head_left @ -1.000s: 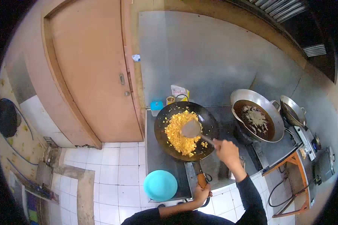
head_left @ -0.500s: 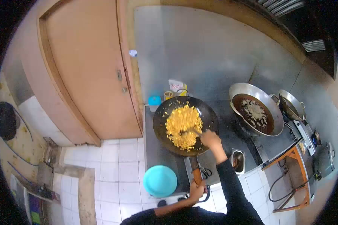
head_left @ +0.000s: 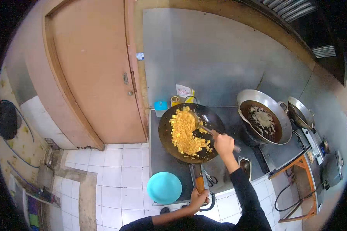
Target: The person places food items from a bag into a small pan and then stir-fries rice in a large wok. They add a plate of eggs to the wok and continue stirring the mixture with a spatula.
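My left hand [head_left: 199,197] is wrapped round the wooden handle [head_left: 200,184] of a dark wok [head_left: 167,136] on the stove. My right hand [head_left: 224,144] grips a long-handled cooking spatula [head_left: 208,129]; the grip's end sticks out to the right of my fist. The spatula's head is partly buried in a heap of yellow food in small pieces [head_left: 183,133], which looks like fried rice with egg. The heap lies mostly in the wok's left and middle, with the dark base showing on the right.
A turquoise plastic basin [head_left: 164,188] sits at the front left. To the right, a large metal wok [head_left: 286,127] holds dark oil with pale food frying; a smaller pan [head_left: 307,111] stands beyond. Scissors [head_left: 211,180] and a small steel container [head_left: 244,163] lie near the front edge.
My right hand has moved slightly right, and the spatula's head has swung up toward the wok's far side. The food has shifted left, baring the wok's right side. My left hand keeps its grip.
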{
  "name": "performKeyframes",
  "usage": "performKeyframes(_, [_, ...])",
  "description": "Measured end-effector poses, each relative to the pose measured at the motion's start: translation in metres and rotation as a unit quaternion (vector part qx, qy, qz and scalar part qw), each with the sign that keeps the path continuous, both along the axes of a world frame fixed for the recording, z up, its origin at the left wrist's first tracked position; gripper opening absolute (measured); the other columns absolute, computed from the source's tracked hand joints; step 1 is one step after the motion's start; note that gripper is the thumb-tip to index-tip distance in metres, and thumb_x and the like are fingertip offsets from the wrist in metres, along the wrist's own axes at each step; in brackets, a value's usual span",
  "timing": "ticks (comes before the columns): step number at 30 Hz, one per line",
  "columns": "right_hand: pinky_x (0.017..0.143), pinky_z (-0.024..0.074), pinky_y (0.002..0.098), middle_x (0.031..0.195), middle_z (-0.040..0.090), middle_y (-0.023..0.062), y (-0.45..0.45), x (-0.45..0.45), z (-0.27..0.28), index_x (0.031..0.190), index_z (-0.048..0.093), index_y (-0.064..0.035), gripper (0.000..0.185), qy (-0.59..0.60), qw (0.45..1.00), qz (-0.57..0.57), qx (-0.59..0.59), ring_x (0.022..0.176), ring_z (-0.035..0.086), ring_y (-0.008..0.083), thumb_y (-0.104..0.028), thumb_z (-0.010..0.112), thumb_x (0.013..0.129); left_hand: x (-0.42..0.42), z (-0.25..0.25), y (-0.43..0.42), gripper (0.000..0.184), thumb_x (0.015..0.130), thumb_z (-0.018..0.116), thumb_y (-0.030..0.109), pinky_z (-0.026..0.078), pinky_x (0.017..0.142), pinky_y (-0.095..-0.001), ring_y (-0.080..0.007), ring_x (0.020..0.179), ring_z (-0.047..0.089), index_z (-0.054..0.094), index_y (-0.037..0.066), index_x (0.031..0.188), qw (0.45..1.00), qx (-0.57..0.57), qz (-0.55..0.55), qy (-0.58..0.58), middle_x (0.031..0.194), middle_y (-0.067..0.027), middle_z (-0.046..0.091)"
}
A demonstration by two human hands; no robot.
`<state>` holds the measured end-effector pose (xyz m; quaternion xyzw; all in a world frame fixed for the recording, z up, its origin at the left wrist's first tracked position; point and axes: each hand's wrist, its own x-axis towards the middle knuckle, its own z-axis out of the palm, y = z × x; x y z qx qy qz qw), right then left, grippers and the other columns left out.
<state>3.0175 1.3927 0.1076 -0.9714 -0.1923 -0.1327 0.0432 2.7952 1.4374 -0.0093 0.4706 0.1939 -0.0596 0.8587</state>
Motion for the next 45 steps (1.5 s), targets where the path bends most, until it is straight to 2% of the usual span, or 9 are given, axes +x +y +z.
performKeyframes(4, [0.047,0.0453,0.0369,0.059,0.059,0.0120,-0.015,-0.014,0.020,0.101,0.063,-0.0227,0.029,-0.232,0.969,0.080,-0.011,0.052,0.058,0.0257,-0.017,0.060,0.073,0.010,-0.020,-0.003,0.018,0.077,0.055,0.012,0.042,0.037,-0.0274,-0.0141,0.040,0.050,0.040,0.002,0.081,0.998,0.047,0.045,-0.015,0.056,-0.0053,0.049])
performKeyframes(10, [0.068,0.0495,0.0391,0.072,0.061,0.0179,-0.018,-0.016,-0.006,0.095,0.064,-0.0191,0.022,0.154,0.982,-0.013,0.113,0.074,0.061,0.0326,-0.021,0.056,0.074,0.025,-0.029,-0.029,0.021,0.077,0.056,0.009,0.041,0.036,-0.0268,-0.0135,0.041,0.050,0.039,0.002,0.089,0.990,0.093,0.100,-0.023,0.055,-0.0043,0.049])
performKeyframes(13, [0.079,0.0464,0.0409,0.090,0.060,0.0214,0.025,-0.003,-0.026,0.091,0.062,-0.0041,0.031,0.223,0.967,-0.060,0.110,0.090,0.057,0.0357,-0.029,0.048,0.079,0.022,-0.042,-0.043,0.023,0.079,0.055,0.007,0.041,0.036,-0.0261,-0.0128,0.042,0.051,0.037,0.002,0.093,0.993,0.055,0.096,-0.029,0.055,-0.0043,0.049])
performKeyframes(20, [0.087,0.0416,0.0430,0.111,0.053,0.0228,-0.013,-0.023,0.043,0.107,0.054,-0.0004,0.051,0.273,0.954,-0.119,-0.034,0.102,0.052,0.0379,-0.043,0.047,0.080,0.023,-0.039,-0.024,0.023,0.078,0.054,0.008,0.039,0.035,-0.0280,-0.0142,0.041,0.048,0.035,0.002,0.090,0.994,0.083,0.066,-0.016,0.058,-0.0055,0.046])
performKeyframes(23, [0.085,0.0425,0.0444,0.101,0.056,0.0260,0.017,0.001,-0.008,0.100,0.058,0.0007,0.047,0.224,0.966,-0.105,0.073,0.097,0.053,0.0410,-0.041,0.048,0.078,0.024,-0.021,-0.031,0.020,0.077,0.054,0.008,0.040,0.035,-0.0273,-0.0141,0.041,0.050,0.039,0.001,0.089,0.996,0.079,0.037,-0.001,0.059,-0.0059,0.048])
performKeyframes(28, [0.080,0.0458,0.0416,0.096,0.060,0.0219,-0.012,-0.027,0.078,0.099,0.059,-0.0016,0.047,0.226,0.965,-0.134,-0.023,0.095,0.056,0.0365,-0.042,0.051,0.077,0.017,-0.024,-0.007,0.017,0.077,0.053,0.007,0.041,0.036,-0.0264,-0.0137,0.042,0.051,0.042,0.002,0.088,0.994,0.081,0.064,0.026,0.059,-0.0057,0.049])
performKeyframes(36, [0.076,0.0472,0.0430,0.091,0.061,0.0212,0.004,-0.001,0.037,0.091,0.060,-0.0038,0.039,0.155,0.984,-0.088,0.022,0.091,0.058,0.0351,-0.039,0.050,0.079,0.025,-0.006,-0.053,0.024,0.079,0.052,0.010,0.042,0.037,-0.0276,-0.0137,0.043,0.050,0.035,0.002,0.094,0.994,-0.042,0.100,-0.003,0.060,-0.0047,0.048])
performKeyframes(41, [0.074,0.0481,0.0426,0.086,0.062,0.0181,-0.021,-0.021,0.029,0.089,0.061,-0.0029,0.036,0.154,0.976,-0.151,-0.024,0.084,0.060,0.0358,-0.036,0.052,0.078,0.023,-0.034,-0.024,0.014,0.077,0.053,0.006,0.043,0.036,-0.0273,-0.0145,0.040,0.050,0.041,0.002,0.084,0.994,0.099,0.050,0.011,0.056,-0.0039,0.047])
performKeyframes(45, [0.065,0.0500,0.0397,0.076,0.062,0.0178,0.002,0.020,-0.029,0.095,0.063,-0.0122,0.028,0.053,0.996,-0.068,0.036,0.070,0.062,0.0314,-0.032,0.054,0.078,0.003,0.030,-0.021,0.016,0.079,0.053,0.008,0.044,0.038,-0.0278,-0.0142,0.043,0.052,0.040,0.003,0.087,1.000,-0.014,0.003,-0.001,0.057,-0.0043,0.048])
